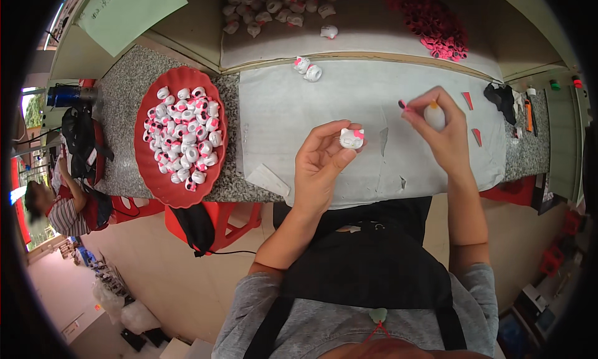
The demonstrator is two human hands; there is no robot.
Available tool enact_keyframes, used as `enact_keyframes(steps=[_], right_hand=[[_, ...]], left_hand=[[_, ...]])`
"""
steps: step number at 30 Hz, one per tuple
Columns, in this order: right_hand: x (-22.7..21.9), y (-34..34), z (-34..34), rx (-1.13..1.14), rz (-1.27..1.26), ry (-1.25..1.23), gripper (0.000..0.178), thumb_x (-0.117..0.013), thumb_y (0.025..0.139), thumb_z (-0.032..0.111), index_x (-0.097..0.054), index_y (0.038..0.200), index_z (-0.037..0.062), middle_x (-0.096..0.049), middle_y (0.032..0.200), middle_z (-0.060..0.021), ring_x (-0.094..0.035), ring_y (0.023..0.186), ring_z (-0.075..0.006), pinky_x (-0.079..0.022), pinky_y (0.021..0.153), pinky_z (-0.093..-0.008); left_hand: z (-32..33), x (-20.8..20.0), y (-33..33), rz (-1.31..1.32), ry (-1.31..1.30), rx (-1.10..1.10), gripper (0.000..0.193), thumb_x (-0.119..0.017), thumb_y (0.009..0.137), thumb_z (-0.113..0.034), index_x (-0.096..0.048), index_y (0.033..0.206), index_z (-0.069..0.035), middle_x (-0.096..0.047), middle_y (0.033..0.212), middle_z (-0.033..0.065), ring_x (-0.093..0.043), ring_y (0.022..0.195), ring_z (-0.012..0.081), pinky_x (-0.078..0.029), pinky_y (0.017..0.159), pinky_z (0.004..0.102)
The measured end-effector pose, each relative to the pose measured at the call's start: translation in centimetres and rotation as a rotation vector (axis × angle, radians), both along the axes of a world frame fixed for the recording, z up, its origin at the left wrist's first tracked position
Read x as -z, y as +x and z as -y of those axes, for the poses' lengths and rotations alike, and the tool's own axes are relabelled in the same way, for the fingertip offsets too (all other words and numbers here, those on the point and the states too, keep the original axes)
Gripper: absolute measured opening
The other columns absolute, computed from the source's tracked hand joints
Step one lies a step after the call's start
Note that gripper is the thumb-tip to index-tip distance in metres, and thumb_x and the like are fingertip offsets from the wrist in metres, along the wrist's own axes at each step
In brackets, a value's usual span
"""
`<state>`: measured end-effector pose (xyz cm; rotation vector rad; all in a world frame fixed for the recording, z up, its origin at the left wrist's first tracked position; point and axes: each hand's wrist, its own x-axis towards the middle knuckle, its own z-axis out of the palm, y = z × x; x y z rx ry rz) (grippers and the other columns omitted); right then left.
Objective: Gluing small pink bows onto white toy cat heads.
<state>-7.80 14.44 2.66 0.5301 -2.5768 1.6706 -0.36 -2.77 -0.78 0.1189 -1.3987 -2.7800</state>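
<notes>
My left hand (317,172) is closed with thumb and fingers around a small white cat-head figure (351,140) that has a pink bow and faces up. To the right, my right hand (451,138) pinches a small pink-and-black piece (403,106) between thumb and forefinger. The same hand also keeps a small white squeeze bottle (435,117) with a yellowish tip in its curled fingers. Both hands are over the white sheet (280,122) covering the worktop, apart from each other. Two more white heads (308,69) lie at the sheet's far edge.
At left, a red scalloped tray (144,166) holds many white heads with pink and black parts. The back shelf bears loose white heads (274,5) and a pile of pink-and-black pieces (436,32). Red slivers (477,137) and a black cloth (502,102) lie right. Another person (68,209) sits far left.
</notes>
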Motion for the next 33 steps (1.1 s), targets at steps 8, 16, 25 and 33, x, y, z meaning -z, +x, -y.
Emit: enact_keyframes(steps=[8, 16, 25, 33], right_hand=[[0.9, 5.2, -0.3, 0.064, 0.424, -0.555, 0.009, -0.056, 0.065, -0.005, -0.05, 0.072, -0.0038, -0.052, 0.069, -0.0105, -0.05, 0.059, -0.0147, -0.041, 0.054, -0.0239], [1.2, 6.0, -0.3, -0.054, 0.51, -0.723, 0.009, -0.057, 0.065, -0.004, -0.051, 0.071, -0.0015, -0.052, 0.072, -0.0112, -0.051, 0.06, -0.0145, -0.041, 0.053, -0.023], [1.9, 6.1, -0.2, -0.035, 0.459, -0.67, 0.009, -0.057, 0.066, -0.005, -0.051, 0.071, -0.0005, -0.053, 0.072, -0.0089, -0.05, 0.061, -0.0118, -0.039, 0.052, -0.0208], [2.1, 6.4, 0.4, 0.037, 0.284, -0.556, 0.02, -0.061, 0.061, -0.005, -0.05, 0.077, 0.0013, -0.052, 0.072, -0.0053, -0.048, 0.064, -0.0082, -0.037, 0.056, -0.0195]], left_hand=[[-2.2, 0.0, 0.3, -0.062, -0.137, 0.017, 0.032, -0.052, 0.072, 0.005, -0.043, 0.102, 0.001, -0.049, 0.101, 0.0158, -0.051, 0.089, 0.0193, -0.042, 0.077, 0.03], [-3.4, -0.1, 0.8, -0.161, -0.465, -0.042, 0.028, -0.051, 0.07, 0.008, -0.049, 0.098, 0.001, -0.049, 0.101, 0.0124, -0.05, 0.091, 0.0175, -0.043, 0.074, 0.0257], [-3.3, -0.4, 0.9, -0.275, -0.625, -0.02, 0.028, -0.054, 0.068, 0.007, -0.052, 0.095, 0.0, -0.051, 0.1, 0.0121, -0.049, 0.092, 0.0191, -0.042, 0.076, 0.0261], [-2.8, -0.9, 1.1, -0.12, -0.225, 0.062, 0.028, -0.053, 0.071, 0.005, -0.048, 0.099, 0.003, -0.05, 0.101, 0.0137, -0.048, 0.094, 0.0175, -0.039, 0.079, 0.0271]])
